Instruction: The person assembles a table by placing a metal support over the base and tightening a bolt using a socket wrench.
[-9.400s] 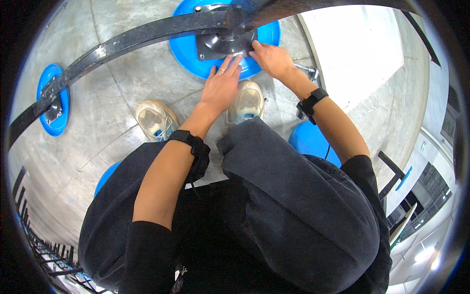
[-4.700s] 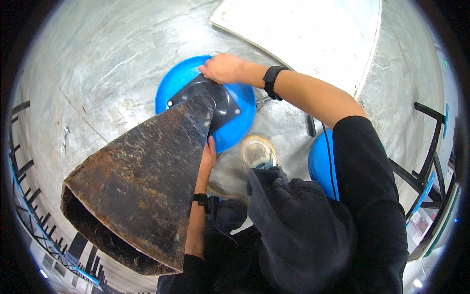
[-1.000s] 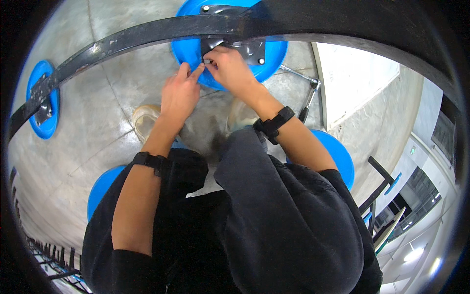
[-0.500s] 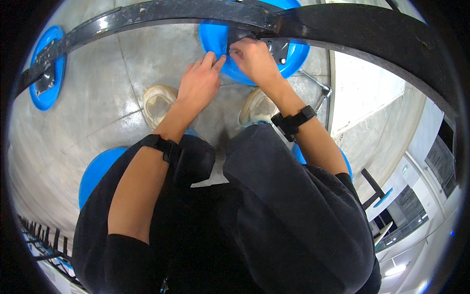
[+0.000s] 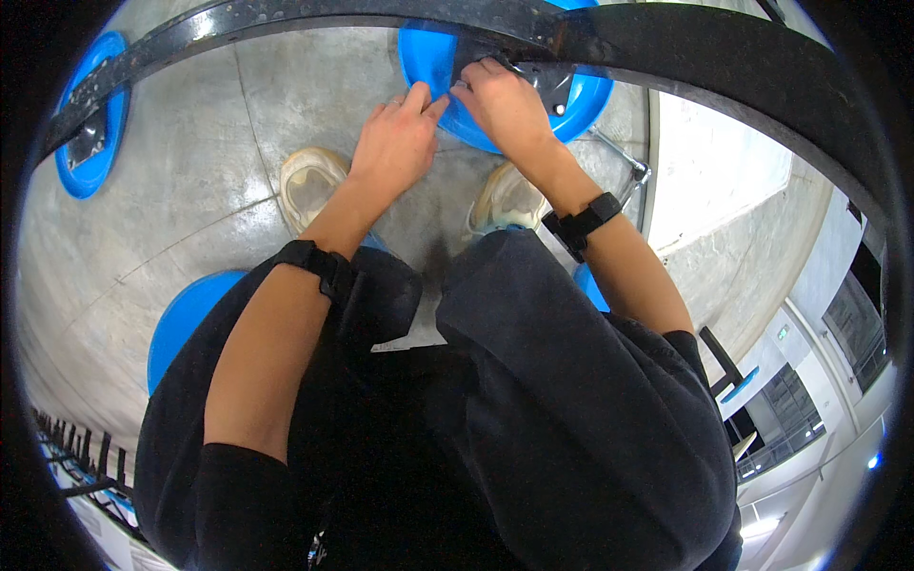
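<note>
Fingertip work at the near left side of the black plate [image 5: 546, 83]; the next move seems to call for small, exact pressure.
The scuffed black bar [image 5: 257, 27] runs across the far side. The left hand [image 5: 395, 143] stretches its index finger, others loosely bent, holding nothing visible. The glossy plate sits on the smooth round blue seat [image 5: 426, 62], partly behind the bar. The right hand [image 5: 509, 107] has thumb and fingertips together; whether they grip something, I cannot tell. Farther right lies a shiny metal wrench [image 5: 641, 172].
</note>
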`<state>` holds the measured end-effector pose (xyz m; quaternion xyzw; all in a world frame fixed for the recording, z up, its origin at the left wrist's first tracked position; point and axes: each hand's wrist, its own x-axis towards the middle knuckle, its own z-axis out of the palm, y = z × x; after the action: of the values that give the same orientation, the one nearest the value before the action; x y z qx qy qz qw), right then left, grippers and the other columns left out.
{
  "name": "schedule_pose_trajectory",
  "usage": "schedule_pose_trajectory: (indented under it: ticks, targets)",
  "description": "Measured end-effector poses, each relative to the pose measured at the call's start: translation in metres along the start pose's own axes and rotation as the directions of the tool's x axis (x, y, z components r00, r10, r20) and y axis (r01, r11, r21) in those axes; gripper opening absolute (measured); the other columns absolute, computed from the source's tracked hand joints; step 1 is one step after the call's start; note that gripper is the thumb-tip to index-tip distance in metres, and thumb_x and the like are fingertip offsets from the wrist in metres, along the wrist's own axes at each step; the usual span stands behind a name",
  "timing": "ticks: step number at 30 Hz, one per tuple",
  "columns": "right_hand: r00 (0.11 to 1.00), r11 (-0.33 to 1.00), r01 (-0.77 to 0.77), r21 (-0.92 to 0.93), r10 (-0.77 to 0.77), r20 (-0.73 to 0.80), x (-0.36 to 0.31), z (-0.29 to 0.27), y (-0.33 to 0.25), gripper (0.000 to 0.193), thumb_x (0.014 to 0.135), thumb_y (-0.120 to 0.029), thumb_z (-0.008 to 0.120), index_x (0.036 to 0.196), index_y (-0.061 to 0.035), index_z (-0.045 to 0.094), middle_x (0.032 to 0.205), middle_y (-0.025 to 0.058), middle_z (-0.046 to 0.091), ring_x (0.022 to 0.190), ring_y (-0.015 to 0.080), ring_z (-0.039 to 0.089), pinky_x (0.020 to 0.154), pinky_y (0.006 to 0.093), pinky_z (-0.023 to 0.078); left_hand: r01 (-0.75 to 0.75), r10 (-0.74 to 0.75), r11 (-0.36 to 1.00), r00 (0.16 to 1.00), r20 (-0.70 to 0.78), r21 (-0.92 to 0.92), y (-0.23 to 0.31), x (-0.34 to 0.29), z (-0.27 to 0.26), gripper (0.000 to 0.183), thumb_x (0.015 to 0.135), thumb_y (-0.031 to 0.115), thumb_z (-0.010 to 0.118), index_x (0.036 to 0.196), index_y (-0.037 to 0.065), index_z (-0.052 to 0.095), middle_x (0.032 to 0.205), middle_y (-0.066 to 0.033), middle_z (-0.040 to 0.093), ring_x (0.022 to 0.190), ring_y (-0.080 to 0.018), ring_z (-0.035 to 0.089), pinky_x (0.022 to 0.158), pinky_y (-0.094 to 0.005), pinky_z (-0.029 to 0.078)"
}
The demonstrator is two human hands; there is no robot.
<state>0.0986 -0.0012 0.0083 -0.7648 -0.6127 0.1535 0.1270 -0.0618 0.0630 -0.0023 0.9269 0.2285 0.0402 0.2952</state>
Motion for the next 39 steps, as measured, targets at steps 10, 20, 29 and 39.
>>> schedule_pose_trajectory:
  ticks: [10,20,29,39]
  targets:
    - [0.990,0.959,-0.024,-0.283,0.062,0.125,0.007,0.010,-0.006,0.034,0.086,-0.037,0.055,0.076,-0.0050,0.060,0.074,0.0145,0.064,0.064,0.0284,0.065,0.054,0.0367,0.053,-0.011,0.011,0.999,1.000,0.001,0.037,-0.001,0.002,0.000,0.038,0.071,0.007,0.060,0.109,0.008,0.059,0.094,-0.0068,0.049,0.084,-0.0244,0.057,0.075,-0.0378,0.047]
    - [0.994,0.985,0.021,-0.174,-0.002,0.109,0.002,-0.010,-0.002,0.028,0.082,-0.026,0.061,0.090,-0.0010,0.052,0.084,0.0161,0.062,0.073,0.0313,0.065,0.059,0.0379,0.054,-0.012,0.012,1.000,1.000,-0.020,0.008,-0.002,0.000,0.001,0.044,0.069,0.004,0.059,0.113,0.008,0.056,0.096,-0.0065,0.048,0.091,-0.0232,0.056,0.077,-0.0373,0.047]
    - [0.973,0.953,0.185,-0.241,-0.143,0.181,0.004,0.001,0.002,0.014,0.082,-0.017,0.054,0.086,-0.0032,0.052,0.081,0.0161,0.061,0.070,0.0288,0.065,0.058,0.0369,0.054,-0.007,0.007,1.000,1.000,-0.025,0.001,-0.004,-0.001,0.001,0.038,0.070,0.005,0.060,0.107,0.008,0.058,0.096,-0.0066,0.049,0.087,-0.0242,0.057,0.075,-0.0384,0.048]
    - [0.987,0.962,0.010,-0.273,0.034,0.156,0.006,0.002,-0.010,0.027,0.089,-0.027,0.049,0.078,-0.0045,0.057,0.061,0.0138,0.063,0.059,0.0302,0.065,0.054,0.0394,0.053,-0.003,0.003,1.000,1.000,-0.012,-0.006,-0.003,0.003,0.004,0.037,0.069,0.004,0.058,0.106,0.007,0.058,0.094,-0.0073,0.049,0.086,-0.0257,0.057,0.074,-0.0384,0.049]
